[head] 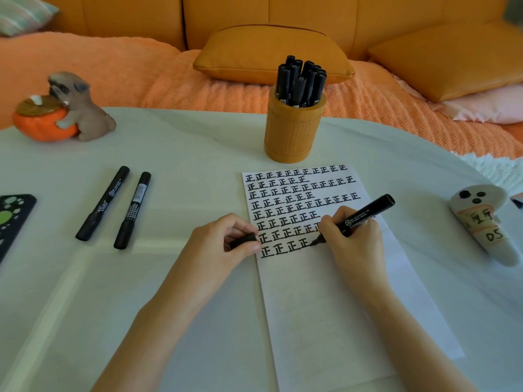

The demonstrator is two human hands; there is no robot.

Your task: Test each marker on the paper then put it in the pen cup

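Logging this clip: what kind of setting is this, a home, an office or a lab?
Most likely a home living room. An orange sofa with a loose cushion stands right behind the white table, and a dog figurine sits on the table as decoration.

Orange sofa [127, 21] — white table [184, 154]

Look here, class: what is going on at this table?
A person's right hand writes with an uncapped black marker on a white sheet of paper, adding to rows of black characters. The left hand pinches the black cap at the paper's edge. An orange ribbed pen cup holds many markers; two capped black markers lie to its left.
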